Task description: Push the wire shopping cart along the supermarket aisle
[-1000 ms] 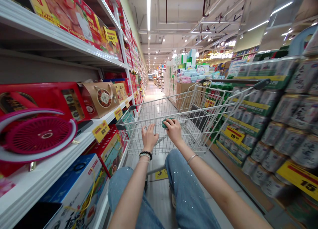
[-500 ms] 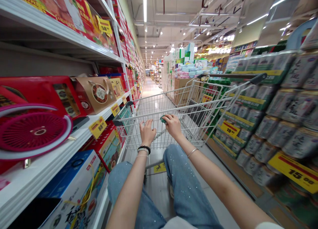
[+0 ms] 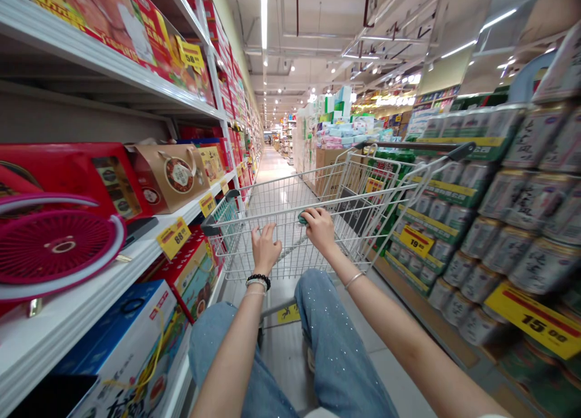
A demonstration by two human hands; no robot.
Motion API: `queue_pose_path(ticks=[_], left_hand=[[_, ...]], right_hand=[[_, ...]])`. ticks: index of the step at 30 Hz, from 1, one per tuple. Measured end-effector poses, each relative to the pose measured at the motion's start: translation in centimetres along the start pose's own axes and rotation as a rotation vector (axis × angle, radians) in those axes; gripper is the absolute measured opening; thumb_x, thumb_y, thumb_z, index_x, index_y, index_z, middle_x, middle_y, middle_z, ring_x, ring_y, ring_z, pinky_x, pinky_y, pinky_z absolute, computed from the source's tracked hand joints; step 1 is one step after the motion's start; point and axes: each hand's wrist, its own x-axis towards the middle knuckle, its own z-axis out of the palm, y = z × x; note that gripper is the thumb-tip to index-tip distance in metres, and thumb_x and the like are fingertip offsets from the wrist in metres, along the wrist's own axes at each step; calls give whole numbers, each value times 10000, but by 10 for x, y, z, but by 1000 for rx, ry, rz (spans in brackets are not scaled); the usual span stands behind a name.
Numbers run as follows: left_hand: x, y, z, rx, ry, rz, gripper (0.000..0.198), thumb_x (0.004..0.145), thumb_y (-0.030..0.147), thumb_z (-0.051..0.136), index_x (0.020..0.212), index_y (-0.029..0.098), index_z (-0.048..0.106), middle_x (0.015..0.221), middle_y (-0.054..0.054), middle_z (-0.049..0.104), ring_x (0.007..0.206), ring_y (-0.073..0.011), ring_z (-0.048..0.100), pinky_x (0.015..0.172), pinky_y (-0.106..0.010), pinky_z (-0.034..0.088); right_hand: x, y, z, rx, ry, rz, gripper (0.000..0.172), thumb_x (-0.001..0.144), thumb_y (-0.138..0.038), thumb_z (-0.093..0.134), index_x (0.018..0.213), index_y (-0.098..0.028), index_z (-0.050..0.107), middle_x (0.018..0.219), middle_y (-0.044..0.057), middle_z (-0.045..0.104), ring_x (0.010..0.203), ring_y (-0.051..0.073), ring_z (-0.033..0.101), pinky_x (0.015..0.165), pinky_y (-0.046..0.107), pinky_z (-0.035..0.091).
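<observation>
A wire shopping cart (image 3: 290,205) stands across in front of my knees. In my right hand (image 3: 321,230) is a small dark green cloth (image 3: 302,218), bunched under bent fingers at the cart's upper rail. My left hand (image 3: 265,248) is at the near wire side, just below that rail. Its fingers are slightly bent and apart, with the thumb out to the side; I cannot tell how firmly they touch the wires.
At left, white shelves (image 3: 109,248) carry gift boxes and a magenta round fan-like object (image 3: 59,245). Stacked drink cans (image 3: 540,212) with yellow price tags line the right. A cardboard box (image 3: 333,167) and packaged goods stand beyond the cart. The aisle floor (image 3: 275,158) runs ahead.
The cloth and my right hand have shifted slightly right along the rail. My left hand keeps nearly the same place at the wires. The view has moved a little.
</observation>
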Motion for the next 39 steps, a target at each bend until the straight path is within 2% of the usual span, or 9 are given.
queue_pose_path(ticks=[5, 11, 14, 18, 23, 29, 34, 39], left_hand=[[-1, -2, 2, 9, 16, -3, 522, 738, 119, 514, 1248, 201, 590, 1316, -49, 630, 1283, -305, 453, 1167, -477, 307], [-2, -5, 3, 19, 31, 0, 527, 741, 120, 514, 1251, 223, 590, 1312, -32, 633, 1291, -306, 450, 1168, -481, 313], [-1, -5, 3, 11, 14, 2, 530, 739, 124, 512, 1258, 209, 586, 1318, -47, 627, 1297, -294, 453, 1181, -468, 295], [0, -3, 0, 0, 5, -8, 532, 730, 117, 506, 1249, 201, 588, 1322, -57, 626, 1291, -294, 460, 1176, -472, 296], [-1, -3, -1, 11, 20, 12, 528, 727, 108, 495, 1240, 182, 592, 1300, -70, 639, 1274, -277, 486, 1184, -454, 285], [1, -5, 0, 7, 14, 8, 524, 726, 125, 499, 1238, 185, 593, 1316, -66, 630, 1285, -265, 488, 1187, -452, 274], [0, -6, 1, 8, 30, 28, 528, 734, 136, 496, 1252, 158, 590, 1308, -83, 636, 1285, -278, 481, 1170, -470, 296], [1, -8, 2, 16, 29, 20, 529, 737, 140, 495, 1257, 148, 591, 1311, -92, 634, 1275, -287, 485, 1165, -485, 298]], right_hand=[[-5, 5, 2, 31, -9, -9, 434, 740, 14, 489, 1032, -236, 691, 1137, 59, 677, 1035, 248, 529, 928, 394, 444], [-21, 27, 12, 93, 193, -38, 610, 711, 25, 415, 1239, -203, 620, 1269, 79, 632, 1212, 238, 519, 1068, 423, 417], [-34, 34, 19, 114, 163, -89, 653, 683, 32, 401, 1273, -170, 596, 1311, 89, 618, 1282, 233, 491, 1102, 432, 407], [-37, 41, 14, 148, 90, -193, 658, 683, 34, 388, 1273, -165, 600, 1301, 98, 628, 1272, 210, 523, 1107, 418, 422], [-29, 46, 10, 119, 179, -104, 655, 710, 42, 374, 1293, -165, 590, 1323, 100, 615, 1333, 210, 481, 1142, 439, 390], [-26, 42, 7, 139, 110, -81, 613, 719, 54, 388, 1234, -175, 629, 1248, 94, 656, 1235, 201, 561, 1101, 411, 432], [-23, 46, 3, 131, 192, -34, 609, 720, 65, 396, 1218, -189, 639, 1234, 83, 653, 1235, 205, 553, 1101, 394, 427], [-25, 46, 3, 150, 141, -83, 574, 721, 71, 398, 1159, -187, 664, 1182, 83, 675, 1161, 207, 596, 1044, 377, 471]])
